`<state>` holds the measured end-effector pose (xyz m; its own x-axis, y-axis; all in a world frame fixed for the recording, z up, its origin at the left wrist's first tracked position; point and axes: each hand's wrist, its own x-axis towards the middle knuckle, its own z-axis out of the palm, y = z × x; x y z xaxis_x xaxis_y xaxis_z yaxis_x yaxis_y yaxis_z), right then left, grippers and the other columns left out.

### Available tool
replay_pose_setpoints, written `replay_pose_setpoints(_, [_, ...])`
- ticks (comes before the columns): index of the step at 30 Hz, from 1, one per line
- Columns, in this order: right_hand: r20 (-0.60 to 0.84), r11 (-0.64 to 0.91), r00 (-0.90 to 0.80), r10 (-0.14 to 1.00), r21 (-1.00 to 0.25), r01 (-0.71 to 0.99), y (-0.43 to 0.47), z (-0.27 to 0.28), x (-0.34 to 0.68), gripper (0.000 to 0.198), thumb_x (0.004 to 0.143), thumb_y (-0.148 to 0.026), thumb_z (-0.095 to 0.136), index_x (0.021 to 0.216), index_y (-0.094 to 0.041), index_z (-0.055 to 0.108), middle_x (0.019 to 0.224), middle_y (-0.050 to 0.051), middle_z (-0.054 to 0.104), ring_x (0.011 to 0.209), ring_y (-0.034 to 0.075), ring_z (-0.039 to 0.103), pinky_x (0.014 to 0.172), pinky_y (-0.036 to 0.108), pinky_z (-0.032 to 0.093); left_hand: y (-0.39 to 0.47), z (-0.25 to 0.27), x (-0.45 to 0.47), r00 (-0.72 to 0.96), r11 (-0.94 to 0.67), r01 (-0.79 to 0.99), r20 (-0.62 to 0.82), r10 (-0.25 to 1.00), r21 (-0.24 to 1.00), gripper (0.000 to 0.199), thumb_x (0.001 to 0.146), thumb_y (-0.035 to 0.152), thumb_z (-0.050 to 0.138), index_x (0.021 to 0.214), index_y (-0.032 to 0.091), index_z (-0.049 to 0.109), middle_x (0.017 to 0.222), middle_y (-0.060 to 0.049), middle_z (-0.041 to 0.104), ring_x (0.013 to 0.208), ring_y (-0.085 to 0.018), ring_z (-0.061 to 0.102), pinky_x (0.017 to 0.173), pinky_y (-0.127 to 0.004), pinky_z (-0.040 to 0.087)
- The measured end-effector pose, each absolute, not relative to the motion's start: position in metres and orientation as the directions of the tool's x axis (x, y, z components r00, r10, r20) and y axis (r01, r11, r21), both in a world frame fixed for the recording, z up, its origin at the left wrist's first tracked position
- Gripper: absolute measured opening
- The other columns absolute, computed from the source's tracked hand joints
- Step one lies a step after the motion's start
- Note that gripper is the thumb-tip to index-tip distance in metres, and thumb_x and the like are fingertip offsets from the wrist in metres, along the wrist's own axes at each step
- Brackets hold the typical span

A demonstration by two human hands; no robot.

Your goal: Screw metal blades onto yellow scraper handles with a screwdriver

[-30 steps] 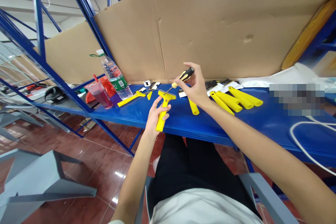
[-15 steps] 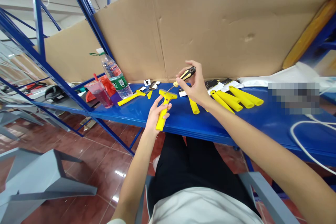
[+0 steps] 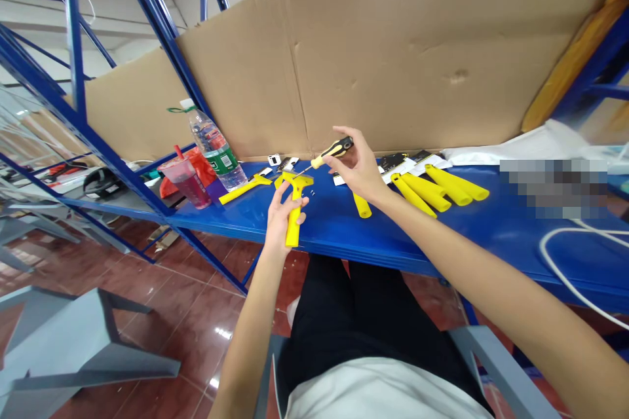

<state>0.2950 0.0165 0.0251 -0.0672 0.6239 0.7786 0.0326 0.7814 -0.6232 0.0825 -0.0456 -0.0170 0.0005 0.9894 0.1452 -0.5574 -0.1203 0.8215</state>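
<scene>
My left hand (image 3: 284,215) is wrapped round the handle of a yellow T-shaped scraper (image 3: 293,226), its wide head pointing up and away. In my right hand (image 3: 358,167) is a screwdriver (image 3: 325,156) with a yellow and black handle, slanting down to the left. The screwdriver's tip is at the scraper's head; whether it sits in a screw is too small to tell. Small dark screws (image 3: 312,192) lie on the table just right of the head. Left of it rests another yellow scraper (image 3: 244,190).
Several yellow handles (image 3: 417,195) lie on the blue table (image 3: 339,229) to the right, by black and white packets (image 3: 393,162). A water bottle (image 3: 214,147) and a cup of red drink (image 3: 187,183) stand at the left. Cardboard (image 3: 383,59) walls the back; a white cable (image 3: 555,262) hangs at right.
Both hands have shifted a little left with the scraper and screwdriver. The screwdriver tilts flatter, and the small screws on the table have come into view.
</scene>
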Motion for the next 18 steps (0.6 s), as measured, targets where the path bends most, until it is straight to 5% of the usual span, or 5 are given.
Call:
replay_pose_setpoints(6, [0.821,0.823,-0.062,0.568,-0.567,0.031,0.015,0.027,0.292,0.066,0.1,-0.06,0.073,0.156,-0.036,0.046,0.134,0.012,0.071,0.118,0.033,0.075,0.093,0.056,0.071,-0.045,-0.016,0.076,0.001,-0.136,-0.492,0.157,0.988,0.86,0.083,0.07,0.011,0.091,0.146,0.027,0.062,0.114,-0.007,0.072,0.093,-0.019,0.078,0.046,-0.015,0.038])
replay_pose_setpoints(12, [0.781,0.779,0.028,0.624,-0.625,0.055,0.014,0.027,0.293,0.06,0.096,-0.059,0.08,0.145,-0.037,0.052,0.113,0.006,0.071,0.096,0.03,0.078,0.071,0.049,0.072,-0.047,-0.015,0.077,0.017,-0.159,-0.473,0.19,0.982,0.867,0.082,0.069,0.011,0.092,0.145,0.025,0.062,0.117,-0.008,0.073,0.092,-0.02,0.079,0.045,-0.016,0.037])
replay_pose_setpoints(18, [0.825,0.825,0.02,0.564,-0.563,-0.038,0.006,0.032,0.293,0.054,0.101,-0.061,0.073,0.143,-0.035,0.051,0.135,0.01,0.069,0.11,0.028,0.078,0.085,0.047,0.074,-0.05,-0.015,0.08,-0.013,-0.201,-0.442,0.218,0.976,0.874,0.081,0.069,0.014,0.094,0.143,0.024,0.064,0.118,-0.009,0.074,0.094,-0.022,0.081,0.046,-0.018,0.038])
